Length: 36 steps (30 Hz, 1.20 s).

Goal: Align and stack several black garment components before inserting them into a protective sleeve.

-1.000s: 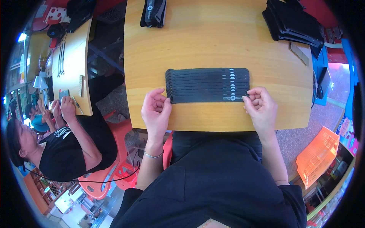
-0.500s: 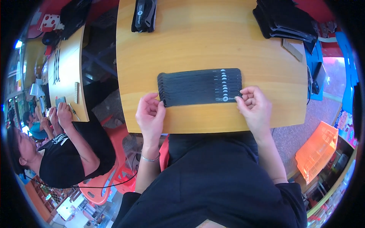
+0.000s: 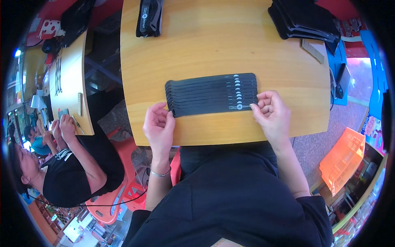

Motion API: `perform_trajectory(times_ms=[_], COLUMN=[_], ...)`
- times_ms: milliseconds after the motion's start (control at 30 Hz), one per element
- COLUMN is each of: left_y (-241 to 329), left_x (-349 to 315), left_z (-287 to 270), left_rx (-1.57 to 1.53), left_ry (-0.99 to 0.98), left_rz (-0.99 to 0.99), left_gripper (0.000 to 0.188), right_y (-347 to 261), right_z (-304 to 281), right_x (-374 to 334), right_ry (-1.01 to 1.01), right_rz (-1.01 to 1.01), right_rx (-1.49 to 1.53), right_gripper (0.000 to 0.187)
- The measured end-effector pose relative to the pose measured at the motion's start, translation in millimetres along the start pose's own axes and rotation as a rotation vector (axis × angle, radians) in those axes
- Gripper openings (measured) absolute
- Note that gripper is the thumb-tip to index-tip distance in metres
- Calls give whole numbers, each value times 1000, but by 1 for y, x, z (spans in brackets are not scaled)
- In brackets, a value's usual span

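Several flat black straps [image 3: 201, 92] with white print lie overlapped in a fanned row on the wooden table in front of me. The nearest strap [image 3: 203, 110] shows its whole width and its printed mark. My left hand [image 3: 160, 123] pinches that strap's left end between thumb and forefinger, beside a stack of looped ends. At its right end, my right hand [image 3: 270, 113] has thumb and forefinger closed on the corner, with the other fingers curled in. The strap rests against the row, near the table's front edge.
A bundle of black straps [image 3: 149, 18] stands at the far left of the table [image 3: 214, 55]. A pile of black pieces [image 3: 302, 20] and a small wooden strip [image 3: 312, 51] are at the far right. Another person [image 3: 70, 173] works at a side table; an orange basket [image 3: 343, 160] stands right.
The whole view has shifted slightly, so table and straps sit a little further left. Both hands stay at the ends of the nearest strap.
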<state>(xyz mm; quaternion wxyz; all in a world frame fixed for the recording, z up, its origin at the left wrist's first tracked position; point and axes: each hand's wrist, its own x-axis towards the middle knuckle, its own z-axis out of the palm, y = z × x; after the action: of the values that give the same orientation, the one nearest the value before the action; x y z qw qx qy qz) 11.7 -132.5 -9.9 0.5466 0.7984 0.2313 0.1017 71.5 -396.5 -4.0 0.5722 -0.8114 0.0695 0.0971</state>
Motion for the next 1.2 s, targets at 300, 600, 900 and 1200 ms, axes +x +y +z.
perform_trajectory(times_ms=[300, 600, 900, 1200], left_y=[0, -2, -2, -3], left_x=[-1, 0, -1, -1], left_z=[0, -1, 0, 1], left_rx=[7, -1, 17, -9], left_ry=[-23, -22, -22, 5], left_rz=[-11, -7, -9, -1], left_gripper=[23, 23, 22, 19], right_y=[0, 1, 1, 2], right_z=[-1, 1, -1, -1], right_x=[1, 1, 2, 2], right_ry=[7, 8, 0, 3], right_rz=[-30, -25, -20, -44], right_rx=[-7, -4, -17, -49], right_gripper=[25, 25, 25, 29])
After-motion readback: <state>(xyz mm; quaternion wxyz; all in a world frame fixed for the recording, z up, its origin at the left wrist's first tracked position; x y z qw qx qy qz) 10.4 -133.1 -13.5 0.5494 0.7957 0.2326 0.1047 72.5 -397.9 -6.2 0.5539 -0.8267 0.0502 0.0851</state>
